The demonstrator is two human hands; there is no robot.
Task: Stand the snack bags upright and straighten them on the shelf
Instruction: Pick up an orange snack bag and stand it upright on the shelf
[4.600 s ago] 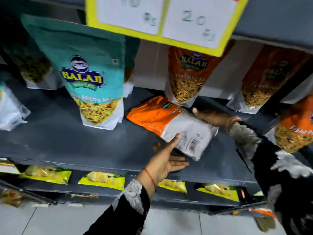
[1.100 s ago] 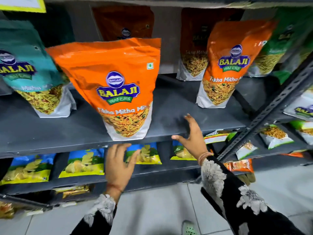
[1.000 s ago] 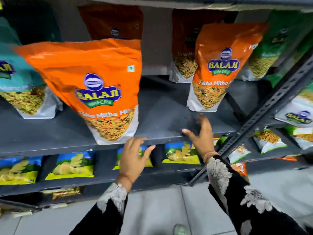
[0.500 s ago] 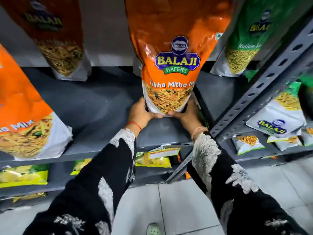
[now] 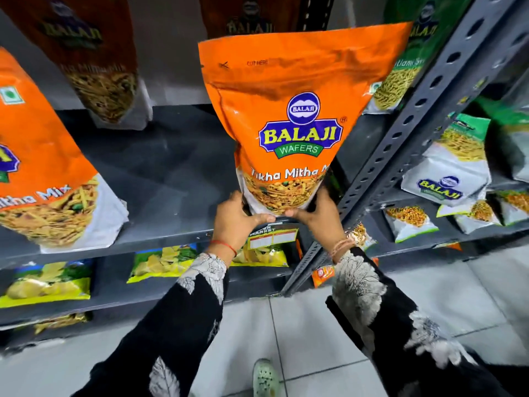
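An orange Balaji snack bag [image 5: 297,110] stands upright at the front right of the grey shelf [image 5: 171,173]. My left hand [image 5: 236,217] grips its bottom left corner and my right hand [image 5: 319,214] grips its bottom right corner, thumbs meeting under the base. Another orange bag [image 5: 43,167] stands upright at the left front of the same shelf. Further orange bags [image 5: 94,61] stand along the back wall, in shadow.
A perforated grey upright post [image 5: 406,133] runs diagonally just right of the held bag. Green and white bags [image 5: 452,164] fill the shelves beyond it. Yellow chip packets [image 5: 160,262] lie on the lower shelf. Tiled floor and a shoe [image 5: 264,378] are below.
Both hands went from open in front of the shelf edge to gripping the right-hand orange bag's base. Since half a second ago the bag has come forward toward the shelf's front edge.
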